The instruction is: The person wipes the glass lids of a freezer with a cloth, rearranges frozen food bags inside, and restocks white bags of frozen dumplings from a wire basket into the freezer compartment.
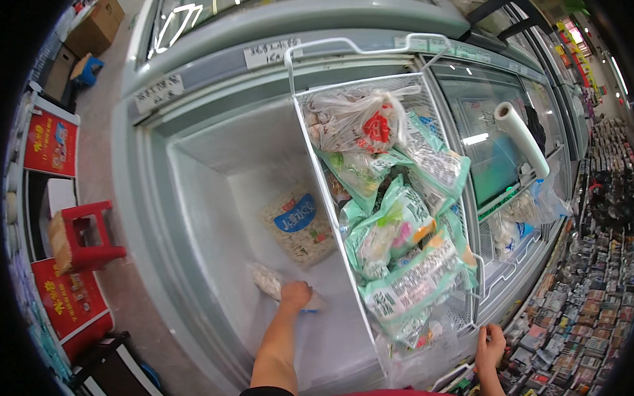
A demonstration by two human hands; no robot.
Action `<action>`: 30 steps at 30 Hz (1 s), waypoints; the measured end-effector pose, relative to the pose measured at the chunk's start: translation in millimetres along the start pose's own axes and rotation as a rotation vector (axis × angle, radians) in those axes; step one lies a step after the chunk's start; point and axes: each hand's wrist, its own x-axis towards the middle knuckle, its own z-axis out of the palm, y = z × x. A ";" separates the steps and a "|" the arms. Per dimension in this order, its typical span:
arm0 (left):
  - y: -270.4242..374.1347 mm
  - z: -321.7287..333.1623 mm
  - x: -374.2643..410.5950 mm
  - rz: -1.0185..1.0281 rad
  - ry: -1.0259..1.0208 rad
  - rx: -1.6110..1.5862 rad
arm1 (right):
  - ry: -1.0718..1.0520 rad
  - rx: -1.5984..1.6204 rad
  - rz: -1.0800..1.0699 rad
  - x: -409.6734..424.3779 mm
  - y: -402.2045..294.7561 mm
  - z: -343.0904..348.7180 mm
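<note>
My left hand (297, 294) reaches down into a deep chest freezer (200, 223) and grips a clear bag of pale frozen food (268, 281) near the freezer floor. Just beyond it, a larger clear bag with a blue label (299, 227) lies flat on the floor. My right hand (490, 341) is at the freezer's front edge, fingers curled, by the corner of a white wire basket (335, 226). Whether it grips the rim there cannot be made out. Several green-and-clear frozen food bags (391, 237) fill the basket, with a knotted plastic bag (353, 121) at its far end.
Right of the basket, a roll of plastic bags (522, 138) rests over a glass lid (482, 134). Many small packaged goods (567, 315) crowd the right side. A red stool (90, 237) stands on the floor at left. Another freezer (310, 15) adjoins the far side.
</note>
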 end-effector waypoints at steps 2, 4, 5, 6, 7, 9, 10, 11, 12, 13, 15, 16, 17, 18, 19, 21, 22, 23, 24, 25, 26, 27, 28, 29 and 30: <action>5.8 3.3 -43.0 0.016 0.051 -0.035 | 0.003 0.043 0.029 -0.2 1.4 -0.2; 11.5 -10.4 -82.8 0.091 0.199 -0.051 | 0.025 0.085 0.031 -1.8 7.2 2.4; 16.9 -25.7 -97.5 0.074 0.238 -0.074 | 0.042 0.100 0.012 -1.2 12.8 4.2; 28.9 -55.7 -116.6 0.057 0.270 -0.096 | 0.054 0.112 -0.001 -3.2 18.6 6.5; 42.0 -78.5 -132.7 0.045 0.293 -0.124 | 0.057 0.120 -0.024 -3.8 23.1 8.2; 45.1 -111.7 -163.0 0.219 0.398 -0.088 | 0.062 0.130 -0.076 1.5 29.4 14.8; 53.5 -131.1 -185.6 0.231 0.437 -0.065 | 0.068 0.119 -0.080 0.2 31.2 14.5; 64.0 -150.1 -212.6 0.255 0.467 -0.036 | 0.078 0.158 -0.101 0.1 25.7 10.8; 73.3 -165.8 -236.9 0.294 0.523 0.007 | 0.094 0.199 -0.125 4.2 17.1 5.6; 84.7 -181.1 -259.0 0.336 0.582 0.052 | 0.052 0.200 -0.139 7.1 14.4 0.5; 114.9 -211.5 -302.1 0.359 0.728 0.087 | -0.038 0.204 -0.166 11.0 11.6 -9.1; 129.8 -225.5 -321.9 0.376 0.807 0.108 | -0.100 0.210 -0.178 12.3 11.5 -17.7; 146.6 -239.4 -343.2 0.382 0.893 0.131 | -0.165 0.225 -0.203 16.4 13.5 -23.0; 165.5 -254.3 -360.9 0.386 0.953 0.149 | -0.187 0.332 -0.197 19.3 18.7 -25.9; 187.1 -268.1 -381.0 0.380 1.013 0.171 | -0.217 0.444 -0.197 22.3 24.4 -27.4; 239.4 -290.0 -419.6 0.350 1.101 0.142 | -0.215 0.606 -0.280 39.1 32.8 -33.5; 269.1 -298.0 -438.2 0.329 1.135 0.120 | -0.186 0.657 -0.358 50.2 35.2 -38.3; 300.8 -307.4 -453.5 0.316 1.170 0.097 | -0.148 0.707 -0.433 63.5 37.9 -43.2; 334.6 -314.5 -465.5 0.306 1.219 0.041 | -0.230 0.749 -0.489 76.3 42.9 -43.4; 366.3 -317.2 -478.3 0.289 1.266 -0.017 | -0.306 0.802 -0.525 84.7 45.3 -40.4; 396.3 -322.3 -487.8 0.302 1.326 -0.023 | -0.381 0.854 -0.561 93.0 44.7 -34.9; 426.1 -320.8 -492.0 0.296 1.403 -0.110 | -0.458 0.893 -0.604 102.3 47.5 -30.2; 456.1 -319.3 -493.2 0.293 1.477 -0.198 | -0.491 0.993 -0.631 110.6 49.2 -25.5; 482.4 -316.7 -493.0 0.292 1.550 -0.286 | -0.522 1.095 -0.657 119.6 50.9 -21.1; 493.5 -314.5 -492.2 0.363 1.496 -0.359 | -0.547 1.189 -0.678 130.5 53.3 -22.9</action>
